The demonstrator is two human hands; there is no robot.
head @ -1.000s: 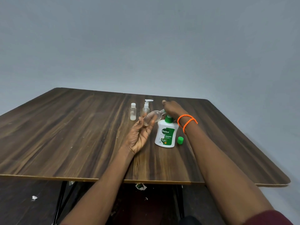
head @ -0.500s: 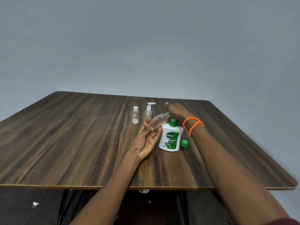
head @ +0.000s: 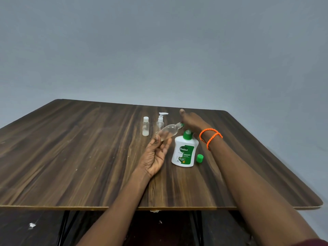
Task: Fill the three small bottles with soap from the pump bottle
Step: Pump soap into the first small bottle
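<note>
Left hand (head: 154,157), palm up, pinches the base of a clear small bottle (head: 167,131) between thumb and fingertips; bottle tilted, neck aimed up-right toward the pump spout. Right hand (head: 192,121) lies flat over the pump head of the Dettol pump bottle (head: 184,151), fingers extended and together, pressing down rather than gripping. Bottle mouth sits just under that hand, at the nozzle; whether soap flows cannot be told.

Count: small bottles, three. One held; one capped bottle (head: 145,126) upright behind, whitish liquid at its bottom; one small pump-top bottle (head: 161,120) upright beside it. Pump bottle, one, standing on the wooden table (head: 71,148). Loose green cap (head: 199,158), one, just right of the pump bottle. Two orange bands (head: 210,136) on right wrist.
</note>
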